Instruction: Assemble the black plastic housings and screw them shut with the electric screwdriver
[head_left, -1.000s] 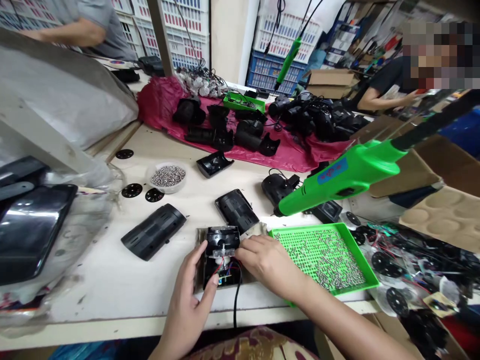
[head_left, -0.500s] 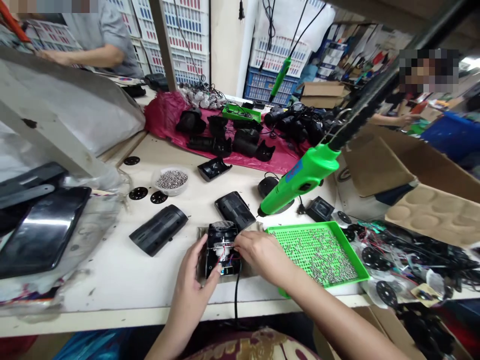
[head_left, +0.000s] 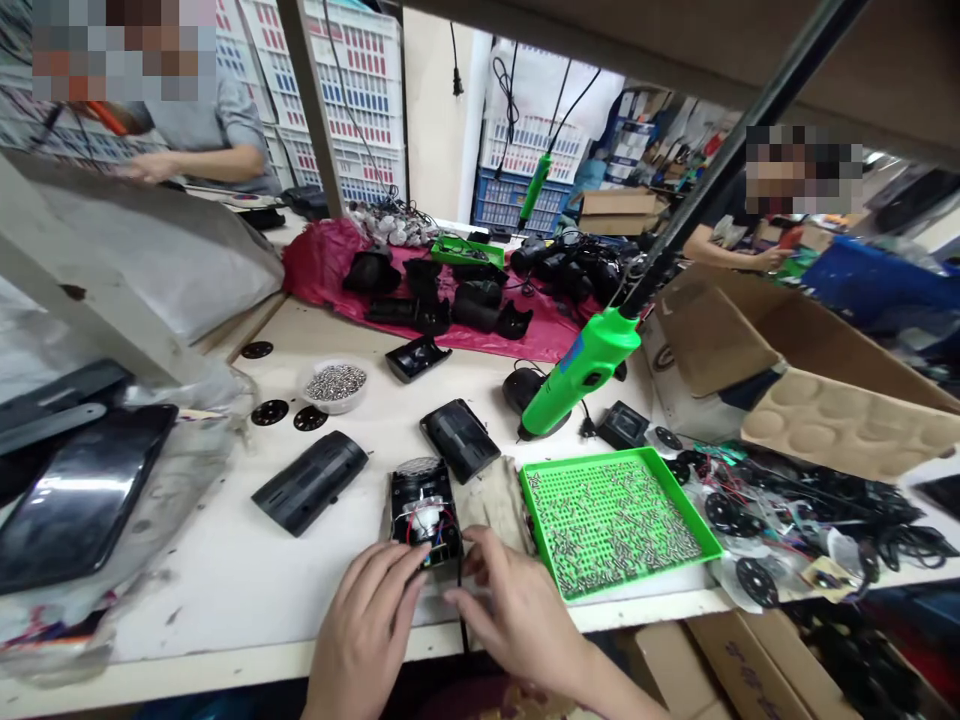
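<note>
The open black plastic housing with a white part and red and black wires inside (head_left: 424, 510) is lying near the front edge of the pale surface (head_left: 225, 570), on a worn grey mat (head_left: 495, 495). The left hand (head_left: 367, 625) is resting at the housing's near end, fingers partly curled, fingertips touching its lower edge; this grip is not closing round anything. The right hand (head_left: 517, 610) is sitting just beside the housing's near right corner, thumb and forefinger pinching together at a thin black cable (head_left: 460, 620) running off the front edge; whether the cable is truly gripped cannot be told.

Just right of the mat, a green perforated plastic tray holding small metal screws (head_left: 615, 515) is lying towards the front right. A green electric screwdriver (head_left: 581, 370) is hanging above the tray's far side. A long black ribbed cover (head_left: 311, 480) is lying left of the housing, a shorter black cover (head_left: 459, 438) just behind it. A clear dish of screws (head_left: 335, 384) is standing farther back on the left.
</note>
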